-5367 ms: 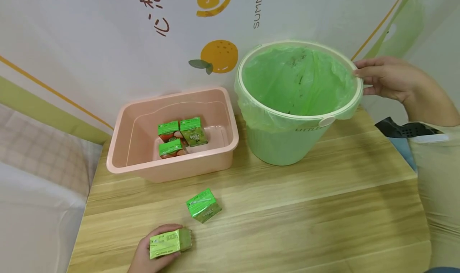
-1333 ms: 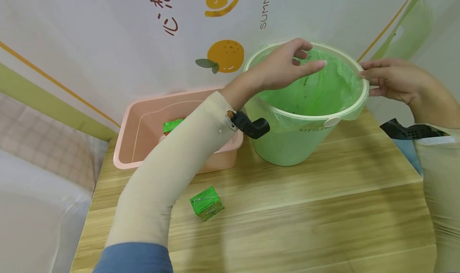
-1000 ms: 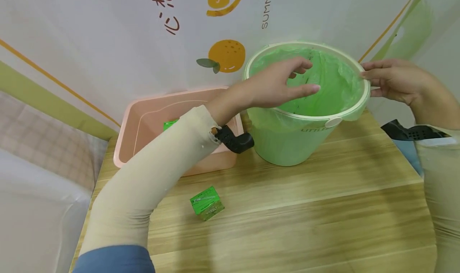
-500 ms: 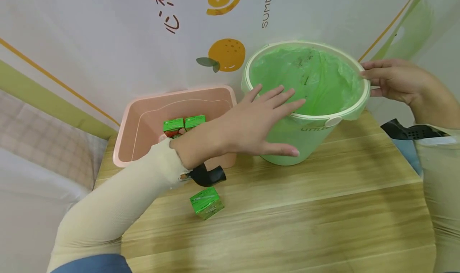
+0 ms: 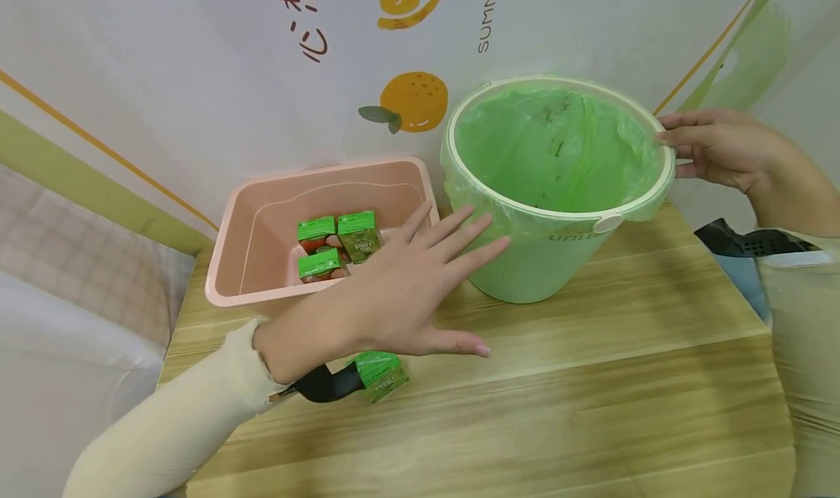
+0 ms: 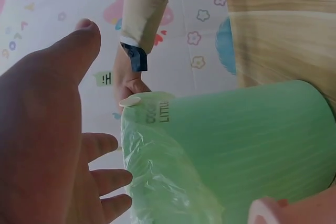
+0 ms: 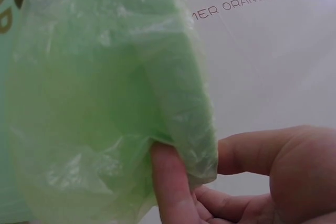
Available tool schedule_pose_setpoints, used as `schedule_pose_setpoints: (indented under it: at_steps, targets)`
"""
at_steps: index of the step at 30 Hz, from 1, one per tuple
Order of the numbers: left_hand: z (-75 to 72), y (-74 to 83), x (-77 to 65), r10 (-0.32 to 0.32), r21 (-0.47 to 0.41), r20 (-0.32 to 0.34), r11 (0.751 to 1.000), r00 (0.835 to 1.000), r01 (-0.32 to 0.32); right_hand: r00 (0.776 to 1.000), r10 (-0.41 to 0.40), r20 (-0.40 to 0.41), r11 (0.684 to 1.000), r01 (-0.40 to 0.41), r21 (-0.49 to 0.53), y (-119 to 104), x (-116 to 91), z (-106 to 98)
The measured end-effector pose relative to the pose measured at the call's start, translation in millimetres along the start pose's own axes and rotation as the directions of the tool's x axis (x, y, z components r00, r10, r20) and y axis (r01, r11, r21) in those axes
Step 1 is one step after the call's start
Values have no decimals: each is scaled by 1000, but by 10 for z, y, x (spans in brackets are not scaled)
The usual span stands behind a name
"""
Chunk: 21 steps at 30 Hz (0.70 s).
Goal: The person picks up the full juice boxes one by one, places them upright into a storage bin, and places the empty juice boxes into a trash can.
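Observation:
My left hand (image 5: 403, 286) is held over the table with its fingers spread, holding nothing, in front of a light green trash bin (image 5: 531, 272). Under its wrist, a small green carton (image 5: 389, 383) stands on the wood, partly covered by the black wrist mount. My right hand (image 5: 728, 148) holds the bin's rim at the right; in the right wrist view its thumb and fingers pinch the edge through the green liner bag (image 7: 89, 103). From the left wrist view, the left fingers (image 6: 107, 179) overlap the bagged side of the bin. The bottom of the bin is hidden.
A pink plastic basin (image 5: 226, 275) stands left of the bin, with a few small green-topped cartons (image 5: 319, 265) inside. A printed white curtain (image 5: 577, 24) hangs behind both. The wooden table (image 5: 558, 403) reaches toward the front and right.
Earlier the left hand held a yellow-green carton, now out of sight. Its empty hand was then over the bin and has come back left and nearer, fingers spreading. The right hand stays at the rim.

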<state>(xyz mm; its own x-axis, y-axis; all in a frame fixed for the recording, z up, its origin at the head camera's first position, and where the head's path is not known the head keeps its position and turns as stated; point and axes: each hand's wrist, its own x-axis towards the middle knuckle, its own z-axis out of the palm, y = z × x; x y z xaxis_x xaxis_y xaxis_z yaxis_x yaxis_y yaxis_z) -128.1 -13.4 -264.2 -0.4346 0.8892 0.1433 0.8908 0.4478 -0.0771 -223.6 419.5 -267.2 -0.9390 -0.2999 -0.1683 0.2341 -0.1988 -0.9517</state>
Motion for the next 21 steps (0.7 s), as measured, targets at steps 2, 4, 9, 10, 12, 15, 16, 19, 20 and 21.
schedule_pose_setpoints:
  at_steps: [2, 4, 9, 10, 12, 15, 16, 19, 20, 21]
  targets:
    - [17, 1, -86, -5, -24, -6, 1000, 1000, 5, 1000, 0, 1, 1000, 0, 1, 2, -1, 1]
    - [38, -1, -173, -9, -53, -15, 999, 1000, 8, 1000, -3, 4, 1000, 3, 2, 6, -2, 4]
    - [98, 19, -382, -14, -115, -79, 993, 997, 5, 1000, -10, 17, 1000, 10, 8, 9, 1, 20]
    - [109, 30, -425, -24, -122, -84, 992, 996, 14, 1000, -9, 21, 1000, 9, 10, 8, 1, 20]
    - [133, 42, -508, -33, -137, -91, 990, 995, 20, 1000, -10, 28, 1000, 10, 13, 7, -2, 14]
    - [159, 50, -641, -72, -174, -57, 983, 996, 61, 1000, -8, 8, 1000, 8, 1, 8, -6, 16]
    - [168, 49, -684, -82, -185, -51, 980, 995, 71, 1000, -6, 5, 1000, 6, -1, 8, -8, 13]
    - [204, 44, -801, -99, -219, -56, 972, 994, 85, 1000, -6, -16, 1000, 5, -18, 9, -11, 17]
    - [222, 44, -835, -97, -231, -69, 970, 993, 79, 1000, -5, -12, 1000, 5, -16, 9, -11, 12]
    - [239, 48, -871, -101, -247, -76, 966, 992, 80, 1000, -7, -8, 1000, 6, -15, 8, -10, 10]
